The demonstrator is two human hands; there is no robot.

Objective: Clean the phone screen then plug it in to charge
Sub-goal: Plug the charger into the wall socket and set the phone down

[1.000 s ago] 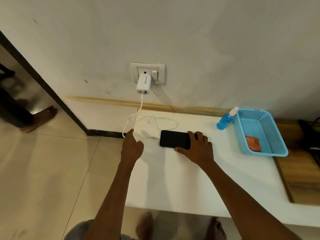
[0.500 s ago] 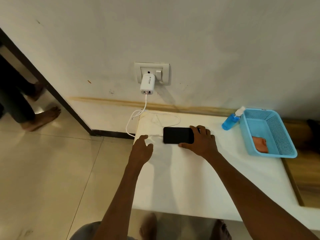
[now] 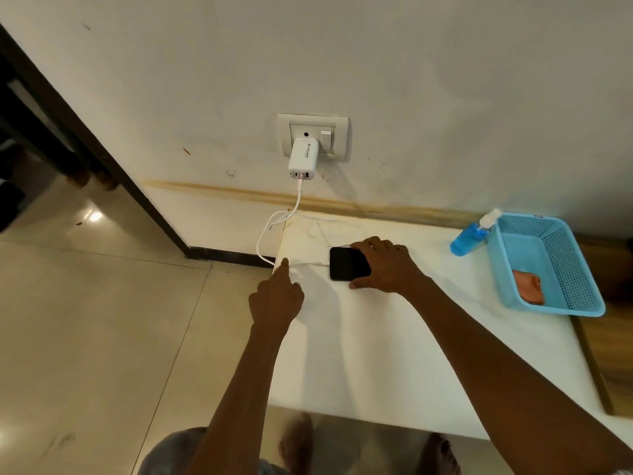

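A black phone (image 3: 346,264) lies screen up on the white table (image 3: 376,354). My right hand (image 3: 387,265) grips its right half, fingers over the far edge and thumb at the near edge. A white charging cable (image 3: 298,200) drops from the white charger (image 3: 303,159) in the wall socket (image 3: 337,138), loops past the table's left edge and runs to the phone's left end. My left hand (image 3: 275,298) is at that edge. Its forefinger is stretched onto the cable and the other fingers are curled; the thumb is hidden.
A blue spray bottle (image 3: 469,238) leans on a blue plastic basket (image 3: 555,308) at the back right; an orange cloth (image 3: 529,284) lies inside. A dark door frame (image 3: 85,138) stands left, over tiled floor. My bare feet show under the table's front edge.
My left hand went right toward the phone, then drew back along the cable to the table's left edge. The right hand stayed on the phone. The bystander's feet at the left are gone.
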